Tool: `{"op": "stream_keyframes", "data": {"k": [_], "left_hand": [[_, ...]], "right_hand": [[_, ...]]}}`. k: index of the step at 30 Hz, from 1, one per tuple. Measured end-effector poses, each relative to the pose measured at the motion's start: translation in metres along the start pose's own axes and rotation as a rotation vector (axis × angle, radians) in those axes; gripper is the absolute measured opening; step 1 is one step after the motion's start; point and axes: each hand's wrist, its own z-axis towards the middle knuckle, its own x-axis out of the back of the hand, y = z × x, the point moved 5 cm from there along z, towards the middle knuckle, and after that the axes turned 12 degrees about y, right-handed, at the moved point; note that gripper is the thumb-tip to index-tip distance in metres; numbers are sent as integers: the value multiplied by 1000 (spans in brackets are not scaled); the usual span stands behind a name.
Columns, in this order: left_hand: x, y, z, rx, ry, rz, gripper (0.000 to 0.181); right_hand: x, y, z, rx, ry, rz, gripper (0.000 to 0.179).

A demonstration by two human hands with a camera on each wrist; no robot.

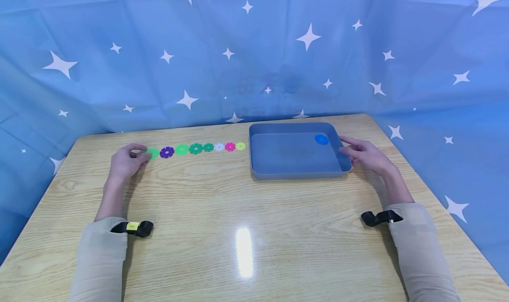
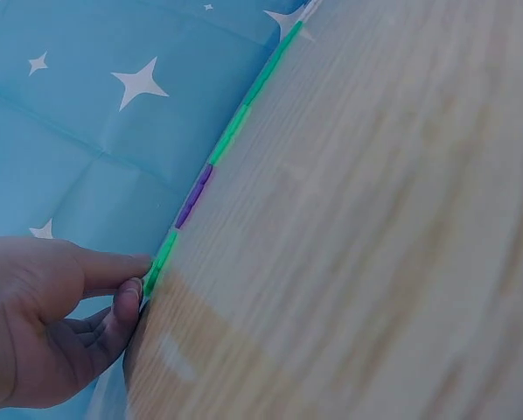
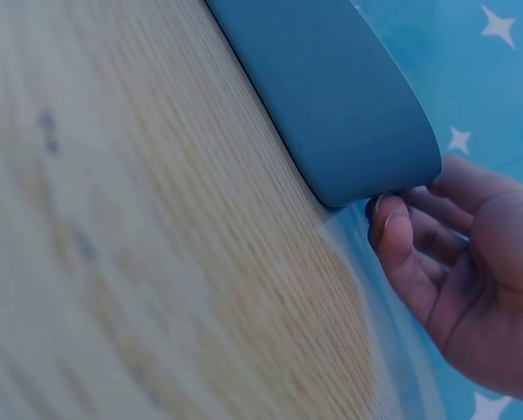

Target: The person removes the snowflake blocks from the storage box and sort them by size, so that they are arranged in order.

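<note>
My left hand is at the left end of a row of flower-shaped plastic discs, thumb and forefinger pinching the edge of a bright green disc. In the left wrist view this green disc lies flat on the table at the fingertips, with a purple disc beyond it. Over on the right, my right hand holds the right wall of a shallow grey-blue tray. One blue disc lies inside, near the tray's back right corner. The right wrist view shows fingers at the tray's outer corner.
Rightward from the purple disc run a light green disc, two darker green ones, a pale disc, a pink disc and a yellow-green disc beside the tray. A blue star-patterned cloth hangs behind the wooden table.
</note>
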Motion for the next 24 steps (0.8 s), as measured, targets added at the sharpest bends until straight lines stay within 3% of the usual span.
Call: {"op": "stream_keyframes", "data": {"k": [8, 24], "left_hand": [[1, -2, -1, 60, -17, -24, 49], [4, 3, -4, 92, -53, -116, 50]], "right_hand": [[0, -1, -2, 20, -5, -3, 64], [-1, -1, -1, 17, -3, -2, 64]]}}
